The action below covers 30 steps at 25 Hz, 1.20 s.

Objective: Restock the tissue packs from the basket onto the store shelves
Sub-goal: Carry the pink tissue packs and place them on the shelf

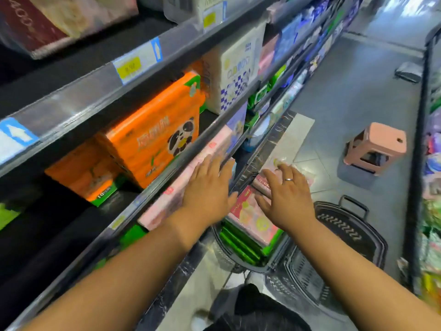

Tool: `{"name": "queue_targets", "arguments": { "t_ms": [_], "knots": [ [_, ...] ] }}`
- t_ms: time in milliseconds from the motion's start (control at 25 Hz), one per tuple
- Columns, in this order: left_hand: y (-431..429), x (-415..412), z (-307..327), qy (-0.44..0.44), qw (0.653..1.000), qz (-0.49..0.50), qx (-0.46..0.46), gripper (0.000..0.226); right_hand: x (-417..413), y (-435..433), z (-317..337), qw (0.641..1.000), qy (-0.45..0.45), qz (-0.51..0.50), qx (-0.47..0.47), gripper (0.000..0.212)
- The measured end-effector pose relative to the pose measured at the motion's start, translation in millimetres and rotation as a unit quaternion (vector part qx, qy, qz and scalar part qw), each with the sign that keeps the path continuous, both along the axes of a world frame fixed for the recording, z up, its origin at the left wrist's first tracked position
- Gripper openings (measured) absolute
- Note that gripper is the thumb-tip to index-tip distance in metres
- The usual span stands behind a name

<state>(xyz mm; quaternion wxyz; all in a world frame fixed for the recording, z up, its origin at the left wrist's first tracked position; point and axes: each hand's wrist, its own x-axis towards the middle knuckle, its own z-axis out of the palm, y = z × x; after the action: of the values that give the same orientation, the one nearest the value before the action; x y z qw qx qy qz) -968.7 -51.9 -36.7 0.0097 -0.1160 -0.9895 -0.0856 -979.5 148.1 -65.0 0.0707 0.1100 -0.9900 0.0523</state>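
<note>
A long pink tissue pack (167,199) lies on a lower shelf, jutting past the shelf edge (152,187). My left hand (210,187) rests flat on its right end with straight fingers. My right hand (286,194), with a ring on one finger, hovers with spread fingers over the dark basket (274,259) on the floor. Inside the basket stand pink tissue packs (253,216) with yellow and red print and green packs (238,244). Another pale pack (274,163) lies just beyond my right fingertips.
Orange panda-print packs (155,130) and a white checked pack (233,70) fill the shelf above. A second dark basket (346,225) sits to the right on the floor. A pink stool (377,146) stands in the aisle. Another shelf rack (432,163) lines the right side.
</note>
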Motion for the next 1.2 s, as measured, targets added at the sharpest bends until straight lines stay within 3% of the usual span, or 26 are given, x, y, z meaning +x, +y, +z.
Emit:
{"name": "queue_targets", "arguments": {
  "t_ms": [360,560,680,800,1040,1200],
  "knots": [
    [86.9,-55.6,-95.8,-0.123,0.992,-0.040,-0.007,0.071,-28.8,93.6,-89.8,0.985,-0.160,-0.059,0.027,0.069],
    [121.5,-125.2,-129.9,-0.127,0.986,-0.086,-0.060,0.072,-77.2,133.1,-132.8,0.978,-0.192,-0.071,0.023,0.070],
    [134.1,-165.7,-159.3,-0.150,0.981,-0.118,-0.039,0.076,-101.6,144.7,-157.1,0.977,-0.194,-0.093,-0.001,0.069],
    [152.1,-209.0,-215.2,-0.193,0.971,-0.141,0.003,0.086,-129.4,157.6,-197.8,0.963,-0.227,-0.141,-0.018,0.066],
    [168.3,-290.5,-330.1,-0.261,0.956,-0.116,0.072,0.072,-174.5,175.6,-294.4,0.929,-0.269,-0.251,-0.045,0.071],
    [179.2,-337.2,-399.6,-0.279,0.953,-0.104,0.062,0.077,-202.0,178.0,-362.8,0.905,-0.282,-0.313,-0.054,0.077]
  ]
}}
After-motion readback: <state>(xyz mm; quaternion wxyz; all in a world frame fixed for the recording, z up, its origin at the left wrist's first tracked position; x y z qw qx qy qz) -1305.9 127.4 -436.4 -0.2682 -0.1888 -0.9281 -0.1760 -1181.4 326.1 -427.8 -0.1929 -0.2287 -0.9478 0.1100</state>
